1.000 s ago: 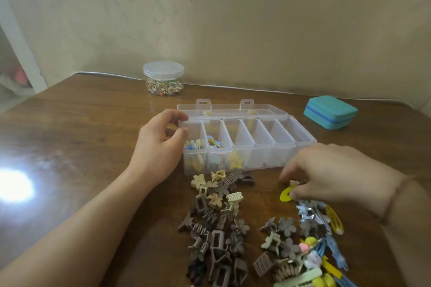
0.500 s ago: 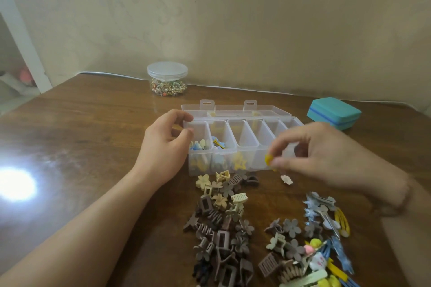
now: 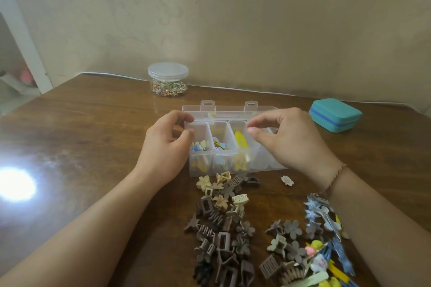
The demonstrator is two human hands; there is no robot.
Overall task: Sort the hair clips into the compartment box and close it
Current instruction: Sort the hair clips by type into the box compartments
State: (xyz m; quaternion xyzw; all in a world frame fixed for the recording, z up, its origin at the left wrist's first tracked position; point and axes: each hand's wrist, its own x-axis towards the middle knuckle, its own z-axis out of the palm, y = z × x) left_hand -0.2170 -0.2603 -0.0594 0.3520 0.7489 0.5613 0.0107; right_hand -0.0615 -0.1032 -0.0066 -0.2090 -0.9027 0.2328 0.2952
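A clear compartment box (image 3: 229, 110) lies open in the middle of the wooden table, its lid laid back. My left hand (image 3: 163, 147) grips the box's left end between thumb and fingers. Over the right compartments hovers my right hand (image 3: 293, 142), thumb and forefinger slightly apart with nothing between them. Just below those fingertips a yellow clip (image 3: 241, 140) lies in the third compartment. The two left compartments hold small blue, yellow and cream clips. In front of the box lie a pile of brown and beige claw clips (image 3: 221, 216) and a mixed coloured pile (image 3: 312, 254).
A single white flower clip (image 3: 287, 180) lies apart, right of the box's front. A lidded jar of small trinkets (image 3: 168, 79) stands at the back by the wall. At the back right sits a teal case (image 3: 335, 114). Bright glare (image 3: 14, 184) marks the table's left.
My right hand lifted the yellow clip from the right pile, carried it up over the box, and let it go into the third compartment. My left hand stayed on the box.
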